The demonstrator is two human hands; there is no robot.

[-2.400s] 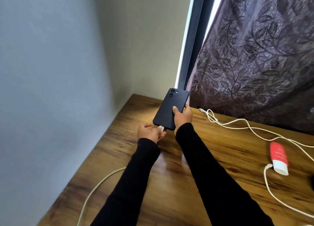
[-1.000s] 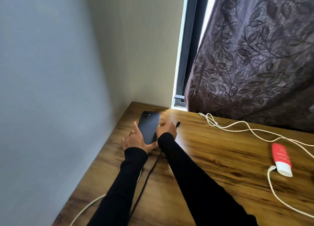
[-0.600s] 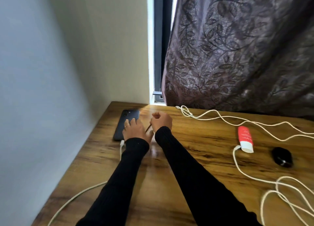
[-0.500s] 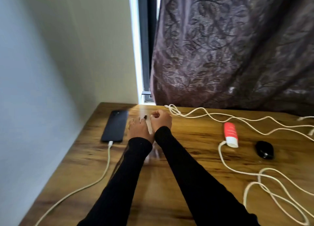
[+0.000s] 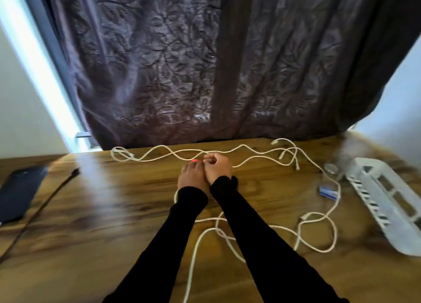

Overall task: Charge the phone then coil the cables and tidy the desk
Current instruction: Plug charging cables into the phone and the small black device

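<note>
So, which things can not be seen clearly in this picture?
- Red tube, head view: almost all behind the left hand.
- Phone: cut by the left edge, so its plug is out of sight.
- Small blue thing: too blurred to name.
- Right hand: what it holds is unclear.

Bare wooden desk top (image 5: 118,211) is lying open left of the fingers (image 5: 210,160), while tangled white cables (image 5: 255,160) are crowding ahead and right.
</note>
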